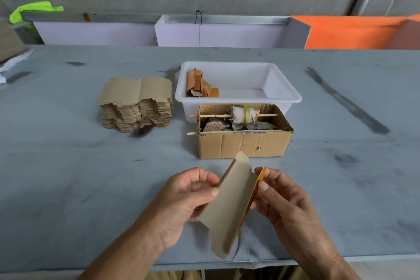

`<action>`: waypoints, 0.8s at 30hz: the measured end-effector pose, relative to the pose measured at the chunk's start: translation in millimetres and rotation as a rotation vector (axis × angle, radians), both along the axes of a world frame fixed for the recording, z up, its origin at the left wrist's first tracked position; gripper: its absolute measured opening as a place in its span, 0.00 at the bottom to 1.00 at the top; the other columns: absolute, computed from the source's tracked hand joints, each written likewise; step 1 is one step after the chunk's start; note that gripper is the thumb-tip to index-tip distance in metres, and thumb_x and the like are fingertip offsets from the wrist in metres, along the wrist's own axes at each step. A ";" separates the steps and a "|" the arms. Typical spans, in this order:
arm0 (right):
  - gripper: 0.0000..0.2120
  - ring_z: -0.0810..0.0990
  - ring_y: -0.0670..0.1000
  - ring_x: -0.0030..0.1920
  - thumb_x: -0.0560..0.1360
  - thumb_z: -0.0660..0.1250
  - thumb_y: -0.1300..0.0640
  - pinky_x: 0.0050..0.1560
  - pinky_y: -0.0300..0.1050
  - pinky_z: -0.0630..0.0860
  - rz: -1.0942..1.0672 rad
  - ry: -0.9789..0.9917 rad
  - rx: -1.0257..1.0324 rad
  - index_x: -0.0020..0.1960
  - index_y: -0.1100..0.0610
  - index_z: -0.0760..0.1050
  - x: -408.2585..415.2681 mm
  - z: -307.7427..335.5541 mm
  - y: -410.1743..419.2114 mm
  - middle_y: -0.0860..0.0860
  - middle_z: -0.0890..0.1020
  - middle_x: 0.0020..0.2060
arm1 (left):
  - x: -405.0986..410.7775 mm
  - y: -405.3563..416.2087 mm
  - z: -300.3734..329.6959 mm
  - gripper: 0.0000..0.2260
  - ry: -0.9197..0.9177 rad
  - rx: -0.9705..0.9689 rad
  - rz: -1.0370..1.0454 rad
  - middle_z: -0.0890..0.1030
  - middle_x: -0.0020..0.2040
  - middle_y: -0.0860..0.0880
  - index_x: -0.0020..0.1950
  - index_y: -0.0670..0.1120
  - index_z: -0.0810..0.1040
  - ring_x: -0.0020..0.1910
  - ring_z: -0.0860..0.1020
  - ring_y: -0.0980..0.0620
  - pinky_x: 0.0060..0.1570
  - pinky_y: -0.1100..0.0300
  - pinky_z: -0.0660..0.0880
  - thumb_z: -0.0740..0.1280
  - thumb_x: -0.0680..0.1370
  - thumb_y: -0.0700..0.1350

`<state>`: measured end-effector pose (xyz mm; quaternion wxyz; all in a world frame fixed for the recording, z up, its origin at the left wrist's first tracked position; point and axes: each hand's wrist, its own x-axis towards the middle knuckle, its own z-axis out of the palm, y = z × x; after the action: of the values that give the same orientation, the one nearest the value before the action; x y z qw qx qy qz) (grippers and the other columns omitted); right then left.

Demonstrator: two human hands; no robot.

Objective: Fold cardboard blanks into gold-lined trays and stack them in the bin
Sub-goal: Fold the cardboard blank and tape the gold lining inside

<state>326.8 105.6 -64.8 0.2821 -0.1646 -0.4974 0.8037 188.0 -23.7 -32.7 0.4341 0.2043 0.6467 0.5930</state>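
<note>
Kraft-brown card on its outer face and glossy gold on the inner, the blank (229,207) sits between our two hands above the near edge of the table (68,166); our left hand (181,198) pinches its left long edge with thumb on top, and our right hand (281,195) pinches the gold-lined flap on the right. We judge it light, thin and springy, likely to crease only along its scores, so it is best held at the edges beside the fold lines, as the gold face may be slick. Further out stands an open cardboard box (244,143) holding sticks, a cloth-wrapped roll and scraps; just behind it the white bin (281,88) holds a few folded trays (201,85) in its left end; to the left lies the stack of blanks (136,103)
</note>
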 end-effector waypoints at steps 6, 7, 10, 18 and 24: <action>0.15 0.80 0.54 0.39 0.65 0.70 0.69 0.42 0.42 0.78 0.135 -0.036 0.193 0.50 0.58 0.80 12.7 3.1 10.8 0.58 0.81 0.43 | -9.4 4.7 1.2 0.06 0.133 -0.022 0.055 0.82 0.34 0.45 0.43 0.40 0.80 0.27 0.77 0.59 0.24 0.71 0.68 0.68 0.72 0.30; 0.17 0.81 0.54 0.40 0.64 0.71 0.69 0.44 0.42 0.78 0.163 -0.062 0.247 0.51 0.57 0.80 15.1 4.3 13.5 0.59 0.81 0.43 | -11.5 5.0 0.7 0.06 0.147 -0.029 0.050 0.82 0.34 0.46 0.43 0.40 0.81 0.27 0.77 0.59 0.24 0.72 0.68 0.69 0.72 0.31; 0.15 0.81 0.53 0.40 0.63 0.73 0.67 0.44 0.41 0.77 0.140 -0.121 0.372 0.50 0.58 0.81 17.9 7.0 18.1 0.59 0.82 0.38 | -14.1 6.2 -1.3 0.06 0.148 -0.060 0.003 0.83 0.35 0.47 0.44 0.41 0.82 0.29 0.78 0.59 0.26 0.71 0.70 0.69 0.72 0.32; 0.10 0.79 0.50 0.31 0.64 0.71 0.57 0.29 0.37 0.75 -0.175 -0.215 0.221 0.38 0.65 0.80 10.5 10.0 13.6 0.60 0.81 0.31 | -17.3 12.3 -1.4 0.22 -0.305 0.100 0.027 0.83 0.51 0.40 0.55 0.39 0.78 0.41 0.83 0.42 0.31 0.58 0.79 0.60 0.74 0.55; 0.09 0.77 0.49 0.27 0.63 0.71 0.54 0.24 0.38 0.71 -0.226 -0.388 0.074 0.34 0.60 0.76 6.9 10.7 15.0 0.55 0.78 0.27 | -7.5 12.9 -4.5 0.24 0.029 0.162 0.113 0.82 0.52 0.54 0.57 0.49 0.78 0.41 0.83 0.44 0.32 0.60 0.78 0.68 0.65 0.58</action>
<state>333.6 120.5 -54.1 0.2751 -0.3601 -0.5501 0.7014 180.4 -10.8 -37.2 0.3726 0.2107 0.6131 0.6639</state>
